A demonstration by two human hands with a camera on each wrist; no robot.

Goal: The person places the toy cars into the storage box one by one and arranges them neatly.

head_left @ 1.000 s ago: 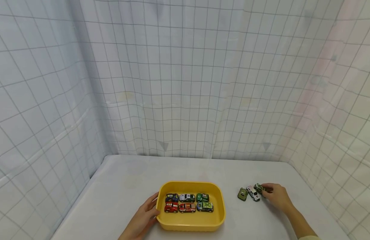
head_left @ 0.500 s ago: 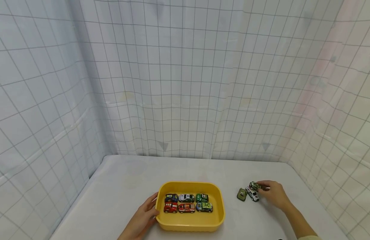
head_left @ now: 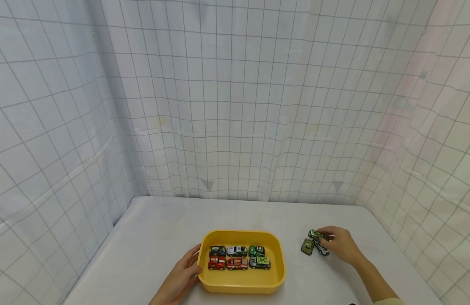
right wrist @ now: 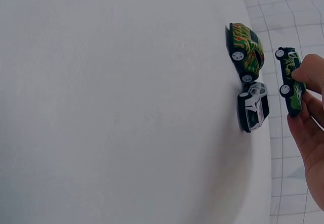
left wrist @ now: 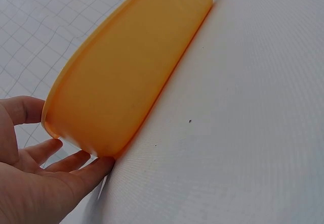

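Note:
In the head view my right hand [head_left: 339, 243] pinches a green patterned toy car [head_left: 316, 234] between thumb and fingers. The right wrist view shows this green toy car [right wrist: 291, 80] side-on, its wheels off the table. Just under it, a white toy car [right wrist: 253, 106] stands on the table, close to a camouflage-patterned toy car [right wrist: 246, 52]. My left hand [head_left: 181, 273] holds the left end of a yellow tray [head_left: 240, 288]. From the left wrist, its fingertips [left wrist: 105, 164] press against the tray's outer wall.
Inside the tray, several toy cars stand in two rows, among them a red one [head_left: 217, 263], an orange-red one [head_left: 237, 264] and a green one [head_left: 256, 251]. The tray's front strip is bare. Grid-patterned white curtains [head_left: 235, 127] enclose the white table [head_left: 162, 228].
My right hand has raised the green patterned toy car and carried it leftward, over the white toy car. The left hand and the tray have stayed nearly still.

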